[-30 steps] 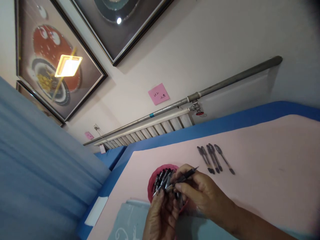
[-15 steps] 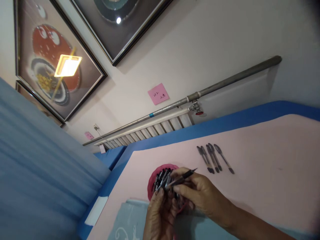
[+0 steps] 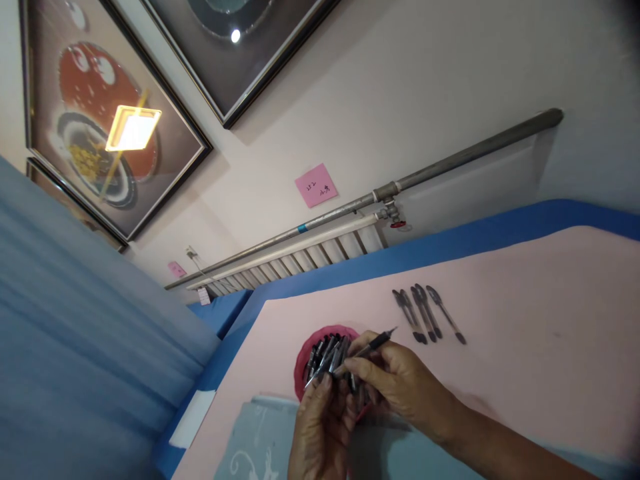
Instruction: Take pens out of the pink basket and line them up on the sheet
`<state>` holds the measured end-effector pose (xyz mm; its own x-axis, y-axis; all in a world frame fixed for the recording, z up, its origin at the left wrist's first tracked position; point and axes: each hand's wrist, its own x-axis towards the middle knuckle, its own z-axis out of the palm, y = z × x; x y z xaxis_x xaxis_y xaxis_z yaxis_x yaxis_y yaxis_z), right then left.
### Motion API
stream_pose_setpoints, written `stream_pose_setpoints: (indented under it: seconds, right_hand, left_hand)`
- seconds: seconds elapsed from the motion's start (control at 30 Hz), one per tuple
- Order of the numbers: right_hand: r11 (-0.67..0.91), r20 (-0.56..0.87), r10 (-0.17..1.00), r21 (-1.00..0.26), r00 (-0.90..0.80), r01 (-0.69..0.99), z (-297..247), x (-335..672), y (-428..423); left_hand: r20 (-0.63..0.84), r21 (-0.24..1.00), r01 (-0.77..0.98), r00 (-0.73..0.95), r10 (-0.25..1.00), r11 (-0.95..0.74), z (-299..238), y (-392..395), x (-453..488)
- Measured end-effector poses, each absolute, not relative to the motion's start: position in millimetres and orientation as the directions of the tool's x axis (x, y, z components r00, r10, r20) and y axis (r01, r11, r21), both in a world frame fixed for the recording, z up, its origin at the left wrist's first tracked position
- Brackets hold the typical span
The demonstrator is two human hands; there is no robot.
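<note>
My right hand (image 3: 395, 377) is closed on a pen (image 3: 381, 339) with a black grip, its bare tip pointing up and to the right. The pen's back end comes down to the fingertips of my left hand (image 3: 320, 423). Those fingers are pinched together on a small dark, shiny piece that I cannot make out clearly. Right behind both hands stands a round pink basket (image 3: 301, 357), filled with several black and clear pens (image 3: 325, 351). My hands cover its near side.
Several pens (image 3: 425, 313) lie side by side on the pink table cover (image 3: 525, 320), right of the basket. A light blue patterned cloth (image 3: 260, 433) lies at the near edge. White paper (image 3: 193, 419) rests at the left, beside a blue curtain (image 3: 75, 347). A radiator (image 3: 320, 257) runs behind.
The right hand and the pen have shifted slightly left and down. Both hands remain close together over the basket's near side; the row of pens on the table is unchanged.
</note>
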<state>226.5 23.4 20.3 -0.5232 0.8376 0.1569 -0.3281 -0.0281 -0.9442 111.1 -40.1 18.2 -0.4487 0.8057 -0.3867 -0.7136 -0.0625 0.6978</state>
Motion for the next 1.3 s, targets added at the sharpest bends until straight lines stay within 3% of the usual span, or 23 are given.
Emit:
stream_pose_setpoints:
  seconds: [0.23,0.63,0.93,1.3]
  right_hand:
    - [-0.001,0.154,0.847,-0.957,-0.509,-0.291,18,226,25]
    - [-0.126,0.122,0.824,-0.913,-0.554,-0.388,13,221,25]
    - [-0.114,0.11,0.844,-0.919,-0.525,-0.376,11,220,24]
    - [-0.26,-0.025,0.814,-0.909,-0.58,-0.326,10,221,26]
  left_hand:
    - [-0.354,0.711,-0.702,-0.423,0.834,-0.054,14,-41,110]
    - [-0.347,0.729,-0.684,-0.406,0.846,-0.029,9,-42,110]
    - [-0.326,0.753,-0.658,-0.389,0.862,-0.011,4,-43,107]
    - [-0.268,0.846,-0.532,-0.407,0.873,0.011,-4,-40,106]
